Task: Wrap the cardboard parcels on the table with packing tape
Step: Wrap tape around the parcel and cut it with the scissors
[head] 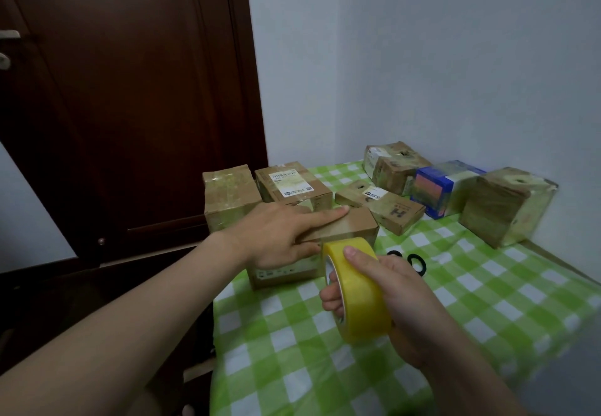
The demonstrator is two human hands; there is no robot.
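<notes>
Cardboard parcel: brown, boxy, on check-clothed worktop; left grip spread flat on its top. Packing tape roll: glossy yellow ring, at parcel's near edge, right grip curled round it.

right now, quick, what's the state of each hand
left hand: open, straight fingers pressing on the cardboard parcel
right hand: grips the yellow tape roll

I see a yellow tape roll, brown cardboard parcels, one blue box, a green-and-white checked tablecloth, and a dark brown door.
</notes>
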